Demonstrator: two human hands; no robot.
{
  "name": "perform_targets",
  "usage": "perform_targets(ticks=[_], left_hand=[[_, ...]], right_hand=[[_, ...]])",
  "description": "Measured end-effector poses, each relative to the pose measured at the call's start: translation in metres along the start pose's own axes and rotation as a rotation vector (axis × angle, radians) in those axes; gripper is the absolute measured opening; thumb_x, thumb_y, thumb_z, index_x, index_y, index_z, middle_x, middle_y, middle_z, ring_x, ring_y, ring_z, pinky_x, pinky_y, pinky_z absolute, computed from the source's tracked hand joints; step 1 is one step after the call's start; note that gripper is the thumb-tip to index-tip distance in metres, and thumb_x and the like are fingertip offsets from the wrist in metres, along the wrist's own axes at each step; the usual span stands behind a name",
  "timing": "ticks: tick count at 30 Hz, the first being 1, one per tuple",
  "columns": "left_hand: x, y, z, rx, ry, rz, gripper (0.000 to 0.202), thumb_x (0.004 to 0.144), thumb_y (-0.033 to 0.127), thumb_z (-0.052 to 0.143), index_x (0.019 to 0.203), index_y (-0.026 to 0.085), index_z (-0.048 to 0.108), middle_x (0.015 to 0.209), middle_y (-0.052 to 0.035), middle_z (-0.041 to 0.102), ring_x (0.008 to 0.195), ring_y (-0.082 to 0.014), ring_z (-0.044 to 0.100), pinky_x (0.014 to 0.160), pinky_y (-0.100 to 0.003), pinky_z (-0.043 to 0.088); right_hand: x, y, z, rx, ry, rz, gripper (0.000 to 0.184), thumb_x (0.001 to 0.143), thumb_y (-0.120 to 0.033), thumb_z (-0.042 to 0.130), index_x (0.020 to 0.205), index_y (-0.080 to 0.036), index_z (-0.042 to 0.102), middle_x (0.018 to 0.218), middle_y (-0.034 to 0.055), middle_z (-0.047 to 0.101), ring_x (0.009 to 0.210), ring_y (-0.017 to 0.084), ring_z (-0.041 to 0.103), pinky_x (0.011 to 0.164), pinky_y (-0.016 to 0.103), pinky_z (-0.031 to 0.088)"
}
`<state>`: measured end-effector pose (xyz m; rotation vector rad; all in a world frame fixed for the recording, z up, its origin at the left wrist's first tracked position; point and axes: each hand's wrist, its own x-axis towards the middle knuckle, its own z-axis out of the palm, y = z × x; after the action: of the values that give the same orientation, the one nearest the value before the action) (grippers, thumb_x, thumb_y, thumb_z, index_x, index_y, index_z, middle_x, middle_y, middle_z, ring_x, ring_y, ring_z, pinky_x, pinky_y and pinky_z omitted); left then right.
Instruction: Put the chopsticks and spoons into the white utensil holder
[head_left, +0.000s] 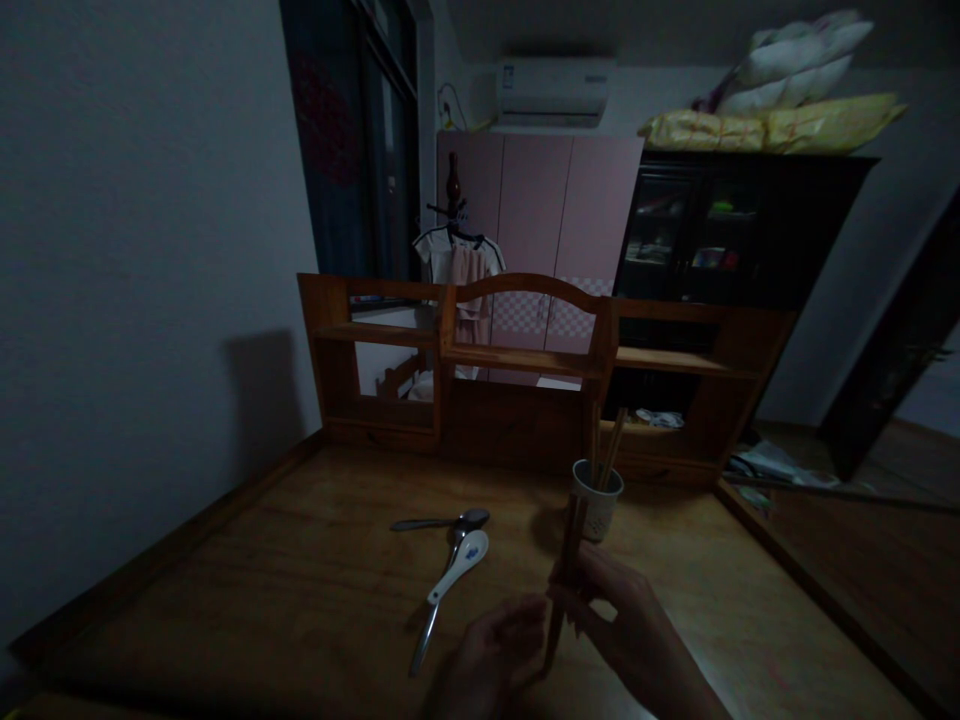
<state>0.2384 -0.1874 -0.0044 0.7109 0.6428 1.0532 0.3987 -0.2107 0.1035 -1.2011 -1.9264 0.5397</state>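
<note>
Over the front of the wooden desk, my right hand (pixel 619 610) pinches a few dark chopsticks (pixel 572 540) between thumb and fingers, held nearly upright. My left hand (pixel 499 650) is cupped just left of their lower part, its fingers apart; whether the fingertips touch them I cannot tell. Behind the chopsticks stands a pale, perforated utensil holder (pixel 600 515) with several lighter chopsticks (pixel 611 450) in it. To the left lie a white ceramic spoon (pixel 459 567) with a blue mark, a long metal spoon (pixel 424 640) partly under it, and another metal spoon (pixel 424 523).
A wooden shelf unit (pixel 517 358) closes off the desk's (pixel 315 560) far side. A white wall (pixel 150 300) borders it on the left, and a raised wooden edge (pixel 810 590) runs along the right. Pink wardrobes (pixel 536 200) and a dark cabinet (pixel 750 220) stand beyond. The room is dim.
</note>
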Motion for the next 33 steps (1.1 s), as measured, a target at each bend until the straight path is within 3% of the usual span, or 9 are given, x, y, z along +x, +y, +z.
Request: perform_targets(ticks=[4, 6, 11, 17, 22, 24, 27, 30, 33], left_hand=[[-0.003, -0.003, 0.006, 0.216, -0.094, -0.002, 0.047, 0.055, 0.044, 0.085, 0.093, 0.018, 0.075, 0.102, -0.0102, 0.073, 0.103, -0.0333, 0.062, 0.087, -0.043, 0.049], [-0.005, -0.006, 0.008, 0.288, -0.079, 0.005, 0.037, 0.064, 0.047, 0.079, 0.089, 0.019, 0.074, 0.099, -0.0078, 0.074, 0.104, -0.0321, 0.062, 0.089, -0.044, 0.049], [-0.009, -0.01, 0.007, 0.346, -0.087, 0.023, 0.031, 0.086, 0.043, 0.059, 0.103, 0.018, 0.066, 0.114, -0.0066, 0.068, 0.108, -0.0238, 0.061, 0.096, -0.046, 0.046], [0.002, -0.015, 0.002, 0.423, -0.117, -0.019, 0.037, 0.059, 0.05, 0.08, 0.082, 0.021, 0.075, 0.091, -0.0036, 0.077, 0.097, -0.0304, 0.064, 0.085, -0.038, 0.049], [0.005, -0.021, -0.007, 0.599, -0.132, -0.026, 0.046, 0.063, 0.054, 0.072, 0.093, 0.02, 0.076, 0.097, -0.0049, 0.075, 0.088, -0.0245, 0.063, 0.068, -0.028, 0.045], [0.006, -0.023, -0.009, 0.569, -0.114, -0.032, 0.046, 0.061, 0.053, 0.073, 0.092, 0.02, 0.076, 0.098, -0.0053, 0.074, 0.083, -0.0214, 0.061, 0.063, -0.025, 0.041], [0.007, -0.022, -0.008, 0.41, -0.143, -0.121, 0.043, 0.068, 0.055, 0.063, 0.087, 0.019, 0.076, 0.079, -0.0034, 0.071, 0.066, -0.0148, 0.055, 0.057, -0.023, 0.035], [0.005, -0.015, -0.003, 0.328, -0.162, -0.202, 0.042, 0.073, 0.056, 0.059, 0.084, 0.019, 0.076, 0.071, -0.0026, 0.066, 0.063, -0.0138, 0.053, 0.058, -0.023, 0.036], [0.002, -0.009, 0.001, 0.406, -0.167, -0.127, 0.042, 0.068, 0.057, 0.067, 0.082, 0.018, 0.075, 0.08, -0.0047, 0.068, 0.074, -0.0176, 0.057, 0.066, -0.026, 0.041]], right_hand=[[0.003, 0.005, 0.001, 0.048, -0.018, 0.008, 0.005, 0.088, -0.016, 0.061, 0.085, -0.021, 0.06, 0.082, -0.0006, 0.061, 0.073, 0.014, 0.06, 0.063, 0.024, 0.047], [0.004, 0.006, 0.001, 0.061, -0.015, 0.01, 0.004, 0.088, -0.018, 0.062, 0.085, -0.021, 0.06, 0.081, -0.001, 0.061, 0.071, 0.014, 0.061, 0.062, 0.023, 0.048], [0.002, 0.001, -0.001, 0.066, -0.019, 0.003, 0.002, 0.088, -0.021, 0.062, 0.086, -0.02, 0.062, 0.079, -0.0011, 0.061, 0.067, 0.013, 0.061, 0.06, 0.023, 0.048], [-0.001, -0.009, -0.012, 0.048, 0.031, -0.035, 0.012, 0.091, -0.024, 0.058, 0.1, -0.024, 0.066, 0.091, 0.0012, 0.065, 0.075, 0.014, 0.061, 0.065, 0.024, 0.049], [-0.001, -0.012, -0.017, 0.078, 0.028, -0.05, 0.018, 0.091, -0.025, 0.058, 0.107, -0.025, 0.066, 0.092, 0.0022, 0.064, 0.078, 0.014, 0.062, 0.067, 0.024, 0.051], [-0.002, -0.013, -0.018, 0.08, 0.004, -0.057, 0.02, 0.092, -0.025, 0.057, 0.111, -0.026, 0.065, 0.097, 0.0029, 0.064, 0.083, 0.015, 0.063, 0.07, 0.024, 0.051], [-0.005, -0.013, -0.018, 0.073, -0.037, -0.077, 0.023, 0.094, -0.025, 0.054, 0.114, -0.027, 0.064, 0.1, 0.0034, 0.064, 0.087, 0.016, 0.063, 0.073, 0.025, 0.052], [-0.006, -0.012, -0.017, 0.076, -0.018, -0.074, 0.023, 0.093, -0.025, 0.055, 0.115, -0.026, 0.062, 0.095, 0.0027, 0.064, 0.083, 0.016, 0.064, 0.072, 0.026, 0.052], [-0.006, -0.011, -0.016, 0.084, 0.029, -0.052, 0.02, 0.092, -0.026, 0.056, 0.112, -0.024, 0.061, 0.09, 0.0015, 0.064, 0.08, 0.015, 0.064, 0.072, 0.026, 0.052]])
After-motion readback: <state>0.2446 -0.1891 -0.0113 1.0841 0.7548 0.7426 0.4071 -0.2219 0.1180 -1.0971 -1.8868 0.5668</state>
